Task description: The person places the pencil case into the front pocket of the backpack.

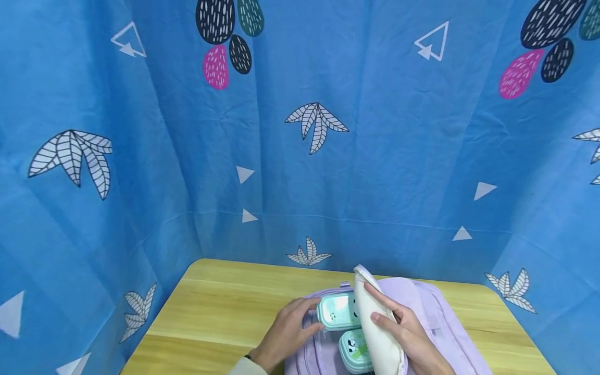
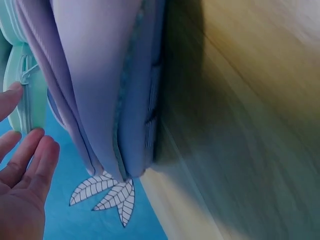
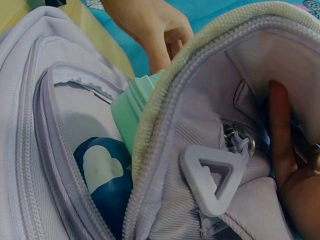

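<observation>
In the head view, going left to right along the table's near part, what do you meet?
Bare table → left hand → upper mint lunch box → cream flap of the bag → right hand → lilac backpack.

A makeshift recording booth: blue patterned cloth (image 1: 300,172) hangs as a backdrop beyond both hands, wrapped around the small wooden table (image 1: 220,307) beneath them.
</observation>
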`<move>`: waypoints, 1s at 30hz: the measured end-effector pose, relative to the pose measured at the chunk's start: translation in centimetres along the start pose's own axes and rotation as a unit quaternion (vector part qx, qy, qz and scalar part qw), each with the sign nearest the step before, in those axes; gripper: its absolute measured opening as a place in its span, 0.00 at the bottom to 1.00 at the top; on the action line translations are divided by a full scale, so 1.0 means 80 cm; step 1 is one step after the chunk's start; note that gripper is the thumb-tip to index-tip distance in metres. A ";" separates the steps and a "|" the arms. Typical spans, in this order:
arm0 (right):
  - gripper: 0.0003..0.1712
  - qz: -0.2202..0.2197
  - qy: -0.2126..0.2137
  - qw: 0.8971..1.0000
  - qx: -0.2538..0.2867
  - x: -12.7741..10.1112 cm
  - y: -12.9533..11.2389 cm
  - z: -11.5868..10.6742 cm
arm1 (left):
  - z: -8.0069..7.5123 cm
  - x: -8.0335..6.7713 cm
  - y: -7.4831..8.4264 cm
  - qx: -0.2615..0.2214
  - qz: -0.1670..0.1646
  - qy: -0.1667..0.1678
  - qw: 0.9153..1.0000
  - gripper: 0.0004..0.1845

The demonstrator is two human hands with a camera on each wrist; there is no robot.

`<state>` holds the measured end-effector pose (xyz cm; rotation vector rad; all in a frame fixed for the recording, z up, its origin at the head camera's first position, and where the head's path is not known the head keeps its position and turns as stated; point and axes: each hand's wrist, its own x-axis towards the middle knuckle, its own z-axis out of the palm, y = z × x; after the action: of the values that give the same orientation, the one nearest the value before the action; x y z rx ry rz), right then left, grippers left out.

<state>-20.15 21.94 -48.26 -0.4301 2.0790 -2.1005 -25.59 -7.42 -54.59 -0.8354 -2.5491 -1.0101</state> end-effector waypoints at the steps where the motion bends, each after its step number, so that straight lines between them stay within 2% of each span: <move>1: 0.36 0.001 -0.003 1.000 0.002 0.000 0.000 0.000 | 0.001 0.001 0.001 0.002 0.005 0.003 1.000 0.30; 10: 0.37 0.017 -0.015 1.000 0.020 0.001 -0.002 0.002 | 0.013 0.008 0.009 0.002 0.004 0.005 1.000 0.29; 17: 0.36 0.011 -0.036 0.999 0.023 0.002 -0.001 0.002 | 0.024 0.018 0.017 0.006 0.045 0.034 0.998 0.32; 26: 0.36 0.014 -0.004 1.000 0.018 0.000 0.001 0.002 | 0.034 0.022 0.023 0.000 0.026 0.023 0.999 0.31; 30: 0.36 0.007 -0.003 1.000 0.018 -0.002 0.002 0.002 | 0.035 0.022 0.025 -0.005 0.014 0.015 1.000 0.31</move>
<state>-19.96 21.86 -48.41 -0.4173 2.0322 -2.1218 -25.94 -3.60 -54.73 -0.8500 -2.5027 -1.0211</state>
